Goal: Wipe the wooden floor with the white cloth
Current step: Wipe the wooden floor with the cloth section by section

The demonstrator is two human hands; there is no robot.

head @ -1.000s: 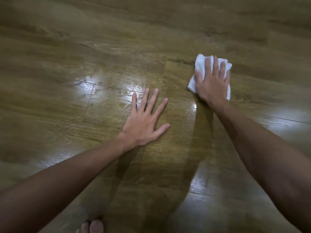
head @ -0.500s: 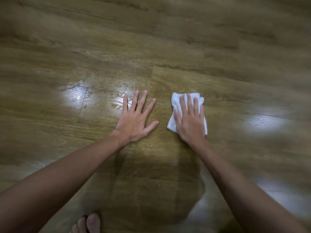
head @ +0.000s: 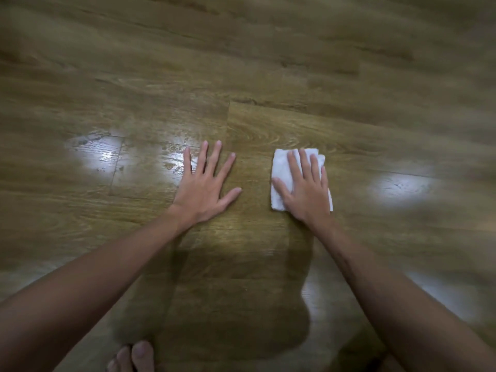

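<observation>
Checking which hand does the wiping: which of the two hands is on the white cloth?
The right hand, pressed flat on the white cloth; the left hand lies spread on the bare wooden floor.

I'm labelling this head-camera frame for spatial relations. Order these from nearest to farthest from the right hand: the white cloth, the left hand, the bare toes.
1. White cloth: directly under the right hand, pressed flat.
2. Left hand: spread on the floor beside it, to its left.
3. Bare toes: at the bottom edge, well back and to the left.
</observation>
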